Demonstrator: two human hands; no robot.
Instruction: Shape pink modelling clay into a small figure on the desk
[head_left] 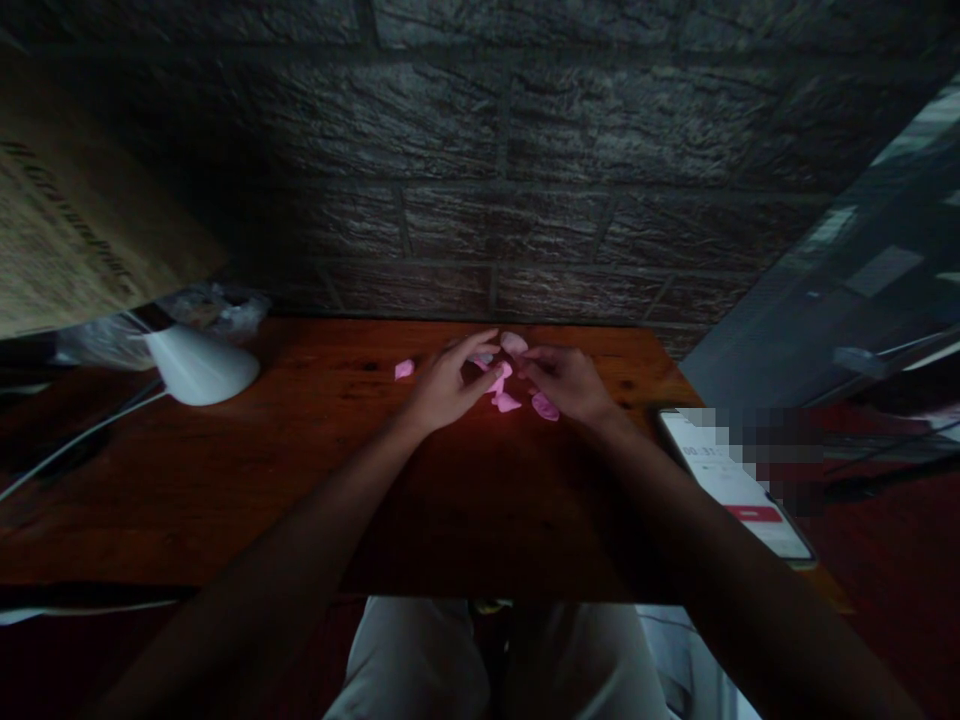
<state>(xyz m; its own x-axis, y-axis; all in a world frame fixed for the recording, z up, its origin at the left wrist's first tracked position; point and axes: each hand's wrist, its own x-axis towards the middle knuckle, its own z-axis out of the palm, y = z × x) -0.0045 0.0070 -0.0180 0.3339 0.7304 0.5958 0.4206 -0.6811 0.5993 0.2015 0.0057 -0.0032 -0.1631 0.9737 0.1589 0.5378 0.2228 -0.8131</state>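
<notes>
Several pink pieces that look like flower petals lie loosely together on the wooden table, among them a bright pink petal [507,402]. My left hand [448,385] reaches over the cluster from the left, its fingers stretched out and its thumb apart, with the thumb tip close to the middle petals. From the right comes my right hand [564,380], its thumb and forefinger pinched at the lower edge of a pale pink petal [514,345]. Below that hand rests a darker pink petal [545,406]. One separate pink petal [404,369] lies left of my left hand.
A white lamp-like object [199,365] with a cable stands left on the wooden table [262,470], near a brown paper bag [82,210] and crumpled clear plastic [225,305]. A phone [761,515] lies at the right edge. Behind rises a brick-patterned wall [450,130].
</notes>
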